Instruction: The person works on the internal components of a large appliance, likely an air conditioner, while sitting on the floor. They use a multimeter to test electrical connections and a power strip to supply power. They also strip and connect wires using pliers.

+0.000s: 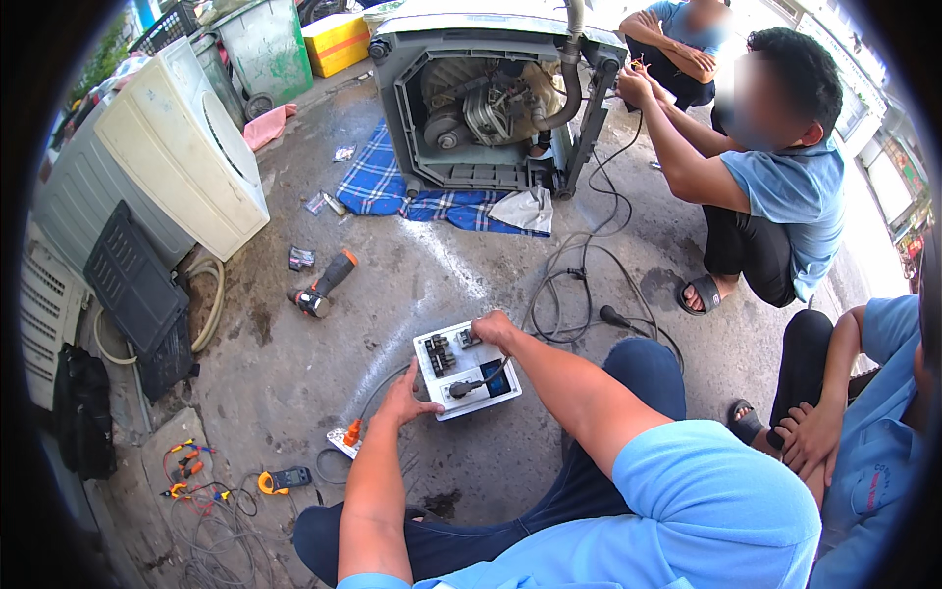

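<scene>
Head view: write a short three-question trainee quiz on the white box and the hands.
1. True or false: the right hand rests on the far edge of the white box.
2. Which tool lies on the concrete left of the box? A) a drill B) a saw C) a broom
3. Fill in: the left hand presses on the box's ____ corner.

Key: 1 true; 2 A; 3 near left.

Board [467, 368] sockets under right fingertips [481, 327]
</scene>
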Tool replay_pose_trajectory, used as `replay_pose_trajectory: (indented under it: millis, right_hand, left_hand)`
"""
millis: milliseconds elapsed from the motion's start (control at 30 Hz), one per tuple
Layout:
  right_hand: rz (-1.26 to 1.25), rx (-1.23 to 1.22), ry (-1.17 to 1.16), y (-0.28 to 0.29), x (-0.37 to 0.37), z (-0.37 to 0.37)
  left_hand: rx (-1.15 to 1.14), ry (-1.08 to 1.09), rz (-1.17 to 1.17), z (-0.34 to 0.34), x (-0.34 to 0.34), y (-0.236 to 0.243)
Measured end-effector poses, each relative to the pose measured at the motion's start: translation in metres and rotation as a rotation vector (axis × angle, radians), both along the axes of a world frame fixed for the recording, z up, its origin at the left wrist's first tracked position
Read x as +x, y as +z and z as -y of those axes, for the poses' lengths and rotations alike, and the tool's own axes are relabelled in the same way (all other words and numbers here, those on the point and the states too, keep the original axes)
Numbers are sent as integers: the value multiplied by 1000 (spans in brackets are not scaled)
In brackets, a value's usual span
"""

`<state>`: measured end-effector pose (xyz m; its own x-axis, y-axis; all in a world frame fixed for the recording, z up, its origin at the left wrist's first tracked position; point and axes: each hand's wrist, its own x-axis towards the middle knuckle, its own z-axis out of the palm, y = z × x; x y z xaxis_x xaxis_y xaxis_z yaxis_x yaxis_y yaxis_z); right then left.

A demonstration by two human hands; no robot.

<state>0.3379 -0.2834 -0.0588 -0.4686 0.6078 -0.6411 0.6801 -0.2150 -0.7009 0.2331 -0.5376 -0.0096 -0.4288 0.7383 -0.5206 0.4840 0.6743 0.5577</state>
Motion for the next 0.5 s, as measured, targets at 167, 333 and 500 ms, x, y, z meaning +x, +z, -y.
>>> replay_pose_trajectory:
  millis: [167, 333, 500]
  right_hand:
    - [-26, -17, 30, 4, 0, 2]
    - [-27, -32, 26, 5, 1, 3]
    - [-34, -21, 6, 1, 1, 3]
  left_hand:
    - [-9, 4, 5, 2, 0, 2]
    - [15, -4, 3, 2, -1, 0]
    - [23, -10, 2, 1, -1, -3]
